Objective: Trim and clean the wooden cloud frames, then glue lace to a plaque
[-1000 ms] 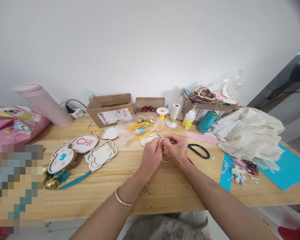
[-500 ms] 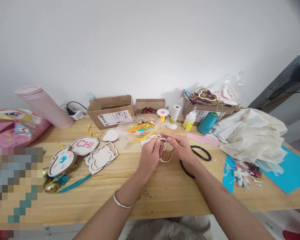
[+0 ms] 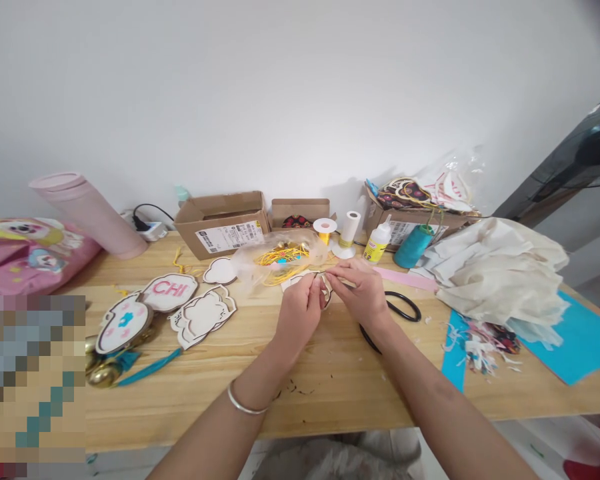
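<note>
My left hand (image 3: 300, 310) and my right hand (image 3: 363, 293) meet over the middle of the wooden table (image 3: 330, 373). Both pinch a small cloud-shaped wooden cutout (image 3: 325, 290) between their fingertips, and most of it is hidden by the fingers. A silver bangle (image 3: 243, 405) sits on my left wrist. Just behind the hands lies a clear plastic bag of yellow cord (image 3: 283, 257). Black scissors (image 3: 397, 310) lie beside my right wrist.
Wooden cloud plaques, one reading CHI (image 3: 169, 291), lie at the left with gold bells (image 3: 103, 370). Cardboard boxes (image 3: 223, 223), thread spools (image 3: 347, 233), a glue bottle (image 3: 379, 241) and a teal spool (image 3: 413, 245) line the back. White cloth (image 3: 500, 273) and blue paper (image 3: 580, 340) fill the right.
Half a second ago my right hand had opened, showing the cutout on the table. Now both hands are pinched together on it again.
</note>
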